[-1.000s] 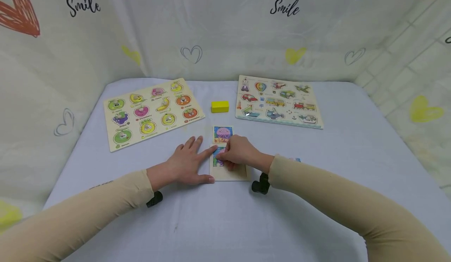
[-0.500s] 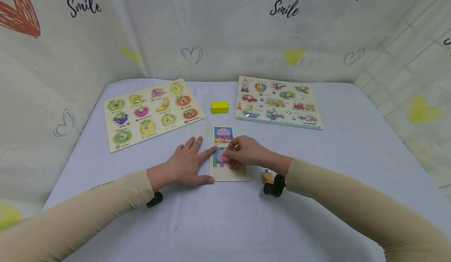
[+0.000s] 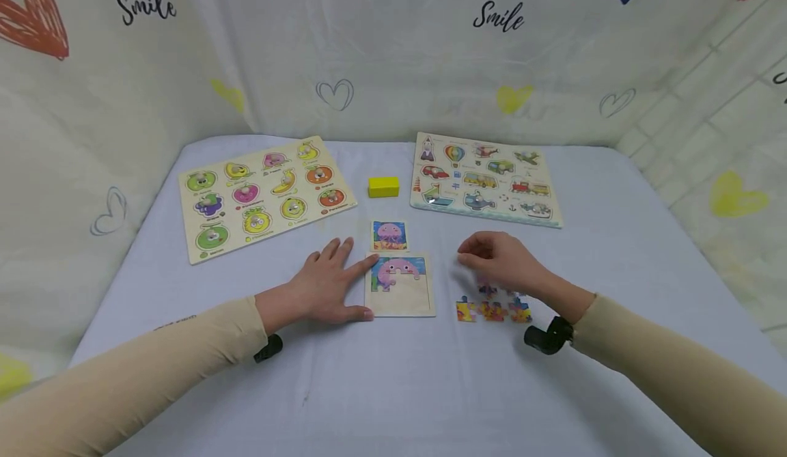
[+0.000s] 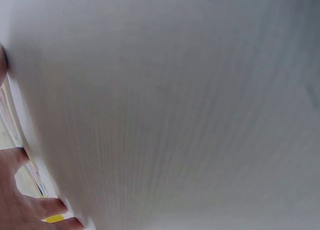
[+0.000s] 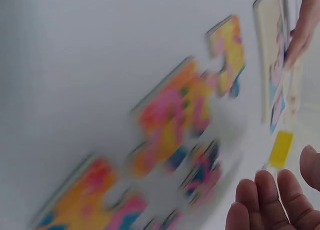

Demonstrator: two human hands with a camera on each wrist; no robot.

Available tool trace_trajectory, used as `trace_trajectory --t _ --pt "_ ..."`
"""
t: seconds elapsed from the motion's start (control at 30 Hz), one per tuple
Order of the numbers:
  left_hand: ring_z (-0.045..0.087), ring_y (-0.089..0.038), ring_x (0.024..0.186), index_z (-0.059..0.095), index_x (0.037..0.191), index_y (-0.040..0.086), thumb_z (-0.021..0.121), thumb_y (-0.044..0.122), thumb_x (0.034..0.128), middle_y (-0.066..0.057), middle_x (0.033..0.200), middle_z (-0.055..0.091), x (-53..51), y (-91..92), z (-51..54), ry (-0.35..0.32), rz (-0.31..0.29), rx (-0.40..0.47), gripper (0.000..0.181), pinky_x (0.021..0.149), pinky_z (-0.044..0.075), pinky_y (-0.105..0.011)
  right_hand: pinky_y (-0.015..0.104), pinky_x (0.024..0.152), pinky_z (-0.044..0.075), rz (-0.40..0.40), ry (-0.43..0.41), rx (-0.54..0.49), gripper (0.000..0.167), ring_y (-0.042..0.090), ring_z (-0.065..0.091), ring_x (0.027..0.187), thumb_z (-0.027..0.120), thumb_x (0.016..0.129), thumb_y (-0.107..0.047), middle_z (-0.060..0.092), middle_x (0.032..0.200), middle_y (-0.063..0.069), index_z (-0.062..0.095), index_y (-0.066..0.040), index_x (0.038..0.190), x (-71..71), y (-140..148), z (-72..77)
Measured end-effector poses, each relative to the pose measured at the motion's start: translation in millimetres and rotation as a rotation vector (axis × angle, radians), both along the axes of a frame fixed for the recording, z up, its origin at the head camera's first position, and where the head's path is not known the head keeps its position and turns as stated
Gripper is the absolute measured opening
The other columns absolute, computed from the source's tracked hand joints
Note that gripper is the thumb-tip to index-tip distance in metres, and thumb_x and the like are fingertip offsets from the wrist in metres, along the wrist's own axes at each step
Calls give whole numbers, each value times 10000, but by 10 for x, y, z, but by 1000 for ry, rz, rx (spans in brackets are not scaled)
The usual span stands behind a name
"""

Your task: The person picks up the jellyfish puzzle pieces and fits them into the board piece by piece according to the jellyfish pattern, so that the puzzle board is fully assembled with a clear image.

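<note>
the loose puzzle pieces (image 3: 494, 311) are laid right of the puzzle tray (image 3: 406, 303), immediately on the near side of the right hand (image 3: 504, 260), their near row aligned left to right. nothing is held in the right hand's loosely bent fingers. the tray's left edge is touched by the spread left hand (image 3: 328, 286), positioned farther from the pieces.

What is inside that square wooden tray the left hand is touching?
Inside the tray, joined puzzle pieces showing a pink creature's face lie along the upper part; bare wood shows below. The left hand covers the upper left corner with a fingertip, hiding what lies beneath.
</note>
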State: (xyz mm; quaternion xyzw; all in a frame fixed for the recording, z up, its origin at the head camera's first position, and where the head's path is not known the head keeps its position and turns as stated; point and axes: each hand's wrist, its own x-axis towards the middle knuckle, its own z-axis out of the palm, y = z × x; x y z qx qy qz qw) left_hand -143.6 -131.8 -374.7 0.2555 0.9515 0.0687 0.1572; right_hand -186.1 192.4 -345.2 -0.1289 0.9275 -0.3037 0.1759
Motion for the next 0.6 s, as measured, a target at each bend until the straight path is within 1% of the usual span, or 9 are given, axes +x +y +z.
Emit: trace_trajectory --t 0.1,0.17,0.27,0.37,0.5,0.6 --pt "219 -518 1517 287 1630 236 654 666 875 -286 1666 191 -2 2 18 -5 1 -11 943 1132 337 -678 415 913 549 -25 7 20 262 216 670 988 653 1003 -260 743 1126 104 704 -63 1168 27 175 -10" --pt "218 -516 1519 282 1631 240 650 672 875 -283 1668 189 0 4 29 -8 4 -17 945 1134 335 -678 457 949 545 -29 9 33 280 257 669 1045 662 996 -270 737 1155 115 702 -62 1179 48 263 -24" --pt "219 -518 1517 284 1630 236 653 668 876 -284 1667 190 5 8 44 -12 7 -17 944 1129 338 -681 522 1014 511 -21 12 58 304 323 646 1147 692 977 -293 730 1189 122 705 -71 1184 80 351 -49" --pt "205 -519 1522 280 1632 242 654 662 880 -281 1672 178 12 11 54 -23 10 -16 938 1134 331 -682 562 1062 471 -5 26 90 332 357 615 1202 733 948 -308 726 1204 127 714 -73 1183 110 395 -76" --pt "201 -521 1523 282 1631 244 656 661 880 -281 1673 173 19 16 65 -25 9 -13 937 1134 330 -683 563 1040 478 14 42 107 377 352 584 1175 790 904 -307 699 1212 143 719 -58 1178 130 425 -107" --pt "209 -523 1519 286 1630 237 656 662 878 -285 1669 179 20 22 76 -22 7 -11 939 1129 334 -683 527 992 492 41 57 108 397 322 562 1130 830 866 -308 680 1200 142 728 -61 1160 127 443 -125"
